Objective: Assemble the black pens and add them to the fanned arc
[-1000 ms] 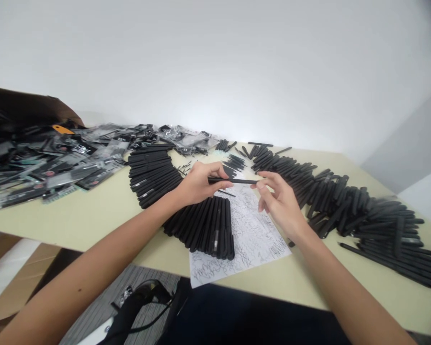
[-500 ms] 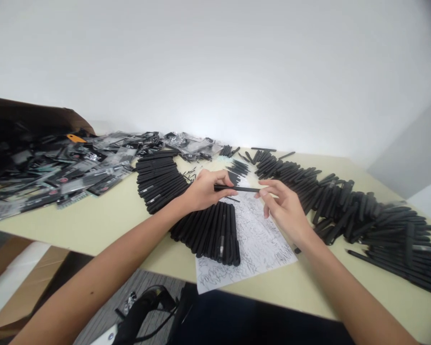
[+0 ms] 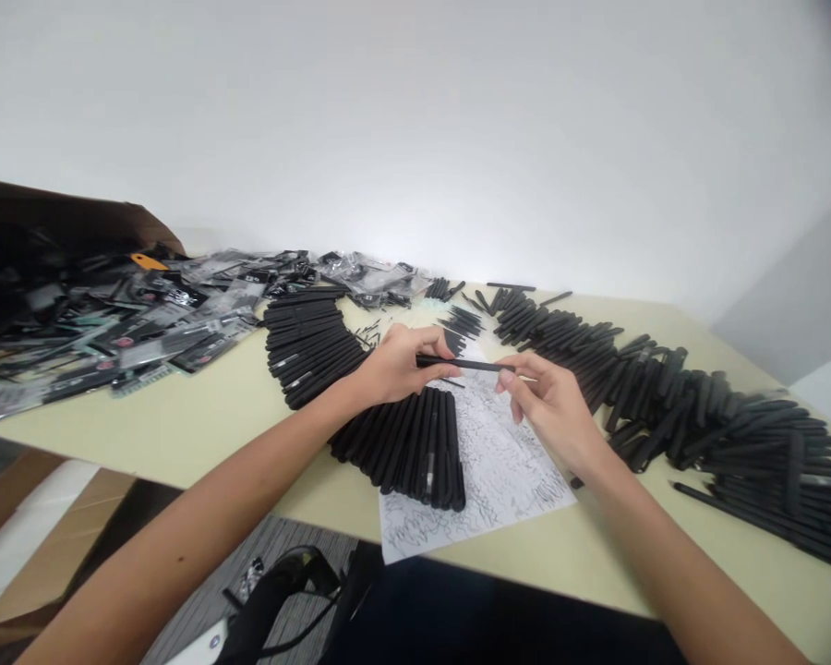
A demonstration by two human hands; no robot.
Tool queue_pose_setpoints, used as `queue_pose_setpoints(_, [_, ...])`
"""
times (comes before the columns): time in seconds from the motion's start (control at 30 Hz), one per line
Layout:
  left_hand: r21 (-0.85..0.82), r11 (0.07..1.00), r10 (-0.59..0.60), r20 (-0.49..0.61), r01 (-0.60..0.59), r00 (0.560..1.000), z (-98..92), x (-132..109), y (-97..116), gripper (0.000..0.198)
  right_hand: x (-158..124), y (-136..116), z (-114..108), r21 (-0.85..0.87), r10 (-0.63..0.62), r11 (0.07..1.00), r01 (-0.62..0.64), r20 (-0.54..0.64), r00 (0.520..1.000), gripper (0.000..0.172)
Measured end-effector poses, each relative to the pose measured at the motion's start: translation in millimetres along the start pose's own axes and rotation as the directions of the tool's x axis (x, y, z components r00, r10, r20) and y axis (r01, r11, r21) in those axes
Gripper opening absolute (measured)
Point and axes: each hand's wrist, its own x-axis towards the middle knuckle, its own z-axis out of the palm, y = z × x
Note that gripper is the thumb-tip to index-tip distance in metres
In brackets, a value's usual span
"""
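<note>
1. Pale-yellow tabletop (image 3: pixel 200 416): supports a curved row of black pens (image 3: pixel 311 342) and a scribbled paper sheet (image 3: pixel 505 471).
2. Left hand (image 3: pixel 403 365): pinches a single black pen (image 3: pixel 481 366), roughly level above the sheet.
3. Right hand (image 3: pixel 555 399): narrow pinch at that pen's opposite end.

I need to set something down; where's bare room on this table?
The table shows bare patches front left, between the plastic packets and the fanned pens; front right, between the scribbled paper and right forearm; and between that forearm and the loose pens. It's crowded back left with packets, along the right with loose pens, and mid-table around the held pen.
</note>
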Motion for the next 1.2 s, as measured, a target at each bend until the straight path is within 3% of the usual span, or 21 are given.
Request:
queue_pose_setpoints(0.13, [-0.009,1.0,0.011,0.019,-0.011,1.0,-1.1,-0.3,1.6,0.023,-1.4,1.8,-2.7,-0.084,-0.029,0.996,0.029,0.0,1.0,0.039])
queue_pose_setpoints(0.3, [0.024,0.998,0.059,0.036,-0.06,0.998,-4.5,0.0,4.3,0.024,-2.8,-3.1,-3.6,-0.216,0.031,0.976,-0.022,0.037,0.999,0.067])
queue_pose_setpoints(0.43, [0.023,0.997,0.073,0.062,-0.075,0.995,-5.2,0.1,3.8,0.024,-2.2,-3.4,-3.3,-0.26,0.043,0.965,-0.028,0.055,0.998,0.076])
queue_pose_setpoints(0.6, [-0.086,0.995,-0.04,0.104,0.049,0.994,-3.4,0.5,0.3,0.021,-0.9,3.4,-4.8,-0.266,-0.039,0.964,0.01,-0.102,0.994,0.06])
queue_pose_setpoints(0.7, [-0.043,0.998,-0.039,0.084,0.042,0.996,-3.6,1.0,-2.8,0.018,0.0,5.6,-5.3,-0.232,-0.066,0.972,0.031,-0.144,0.987,0.047])
queue_pose_setpoints(0.77, [0.028,1.0,-0.013,0.073,0.011,0.997,-4.8,1.1,-5.0,0.015,0.5,6.0,-5.1,-0.162,-0.059,0.986,0.037,-0.131,0.99,0.038])
queue_pose_setpoints(0.9, [0.19,0.978,0.081,0.038,-0.087,0.996,-8.0,1.1,-9.8,0.014,1.1,6.8,-5.3,-0.091,-0.062,0.994,0.054,-0.092,0.994,0.036])
queue_pose_setpoints(1.2, [0.22,0.95,0.21,0.082,-0.223,0.974,-12.7,0.9,-10.3,0.014,-2.8,3.9,-10.9,-0.257,-0.059,0.964,0.07,0.047,0.997,0.043])
